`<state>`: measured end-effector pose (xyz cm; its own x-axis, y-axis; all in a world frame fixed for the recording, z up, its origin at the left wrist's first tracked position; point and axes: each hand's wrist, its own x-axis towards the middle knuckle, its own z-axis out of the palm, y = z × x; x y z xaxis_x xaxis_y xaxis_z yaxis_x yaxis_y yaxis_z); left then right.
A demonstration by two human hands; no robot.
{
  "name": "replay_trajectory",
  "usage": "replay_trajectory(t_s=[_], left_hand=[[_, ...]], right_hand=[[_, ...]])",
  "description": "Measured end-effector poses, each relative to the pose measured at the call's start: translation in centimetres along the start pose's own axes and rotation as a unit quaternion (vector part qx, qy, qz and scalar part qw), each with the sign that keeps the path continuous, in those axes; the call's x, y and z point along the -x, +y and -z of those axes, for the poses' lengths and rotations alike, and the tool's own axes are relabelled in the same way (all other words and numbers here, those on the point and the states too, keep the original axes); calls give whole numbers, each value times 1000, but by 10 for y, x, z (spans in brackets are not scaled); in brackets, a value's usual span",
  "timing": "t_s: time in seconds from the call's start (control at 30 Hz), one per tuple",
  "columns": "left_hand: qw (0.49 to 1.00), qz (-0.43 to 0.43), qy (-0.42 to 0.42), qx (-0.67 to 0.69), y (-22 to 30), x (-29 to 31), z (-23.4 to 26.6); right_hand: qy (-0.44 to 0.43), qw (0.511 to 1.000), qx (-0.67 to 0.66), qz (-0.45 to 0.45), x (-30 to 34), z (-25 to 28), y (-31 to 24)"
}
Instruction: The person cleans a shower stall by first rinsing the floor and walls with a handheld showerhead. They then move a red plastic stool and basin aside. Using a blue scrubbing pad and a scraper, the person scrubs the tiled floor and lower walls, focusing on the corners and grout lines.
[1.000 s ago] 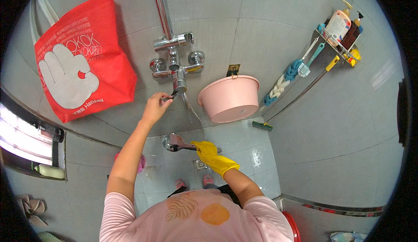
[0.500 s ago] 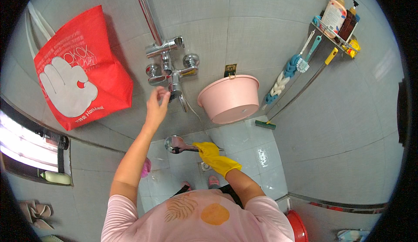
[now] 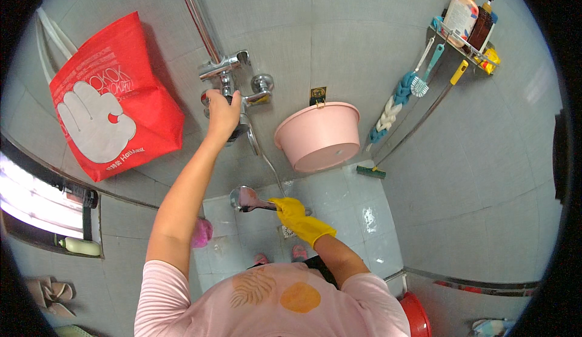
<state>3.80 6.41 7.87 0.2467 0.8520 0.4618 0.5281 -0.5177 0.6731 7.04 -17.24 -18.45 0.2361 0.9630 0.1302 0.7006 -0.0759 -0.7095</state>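
My bare left hand (image 3: 223, 116) reaches up to the chrome shower mixer tap (image 3: 262, 84) on the wall. Its thumb and fingers close round the tap's middle part, which they partly hide. Lower down, my right hand (image 3: 296, 217) wears a yellow rubber glove and grips the handle of a chrome shower head (image 3: 246, 199). The shower head points left, well above the tiled floor. A thin hose (image 3: 271, 166) runs down from the tap toward my right hand.
A pink basin (image 3: 318, 138) hangs on the wall right of the tap, a red bag (image 3: 115, 100) left of it. A corner rack (image 3: 464, 47) carries bottles; brushes and a long-handled squeegee (image 3: 424, 112) are below. A pink scrubber (image 3: 202, 232), floor drain (image 3: 287, 232) and red bucket (image 3: 416, 316) are lower down.
My left hand has moved up from below the tap and taken hold of its middle part. My right hand keeps the shower head in nearly the same place.
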Motion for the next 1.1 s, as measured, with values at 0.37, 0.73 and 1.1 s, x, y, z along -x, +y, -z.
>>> replay_trajectory(t_s=[0.37,0.73,1.1], left_hand=[[961,-203,28,-188,11,14,12],[985,-102,-136,27,-59,41,19],[970,27,-243,6,-71,65,11]], right_hand=[[22,999,31,2,8,-5,15],[38,998,40,-10,14,-6,14],[19,999,28,4,14,-6,16]])
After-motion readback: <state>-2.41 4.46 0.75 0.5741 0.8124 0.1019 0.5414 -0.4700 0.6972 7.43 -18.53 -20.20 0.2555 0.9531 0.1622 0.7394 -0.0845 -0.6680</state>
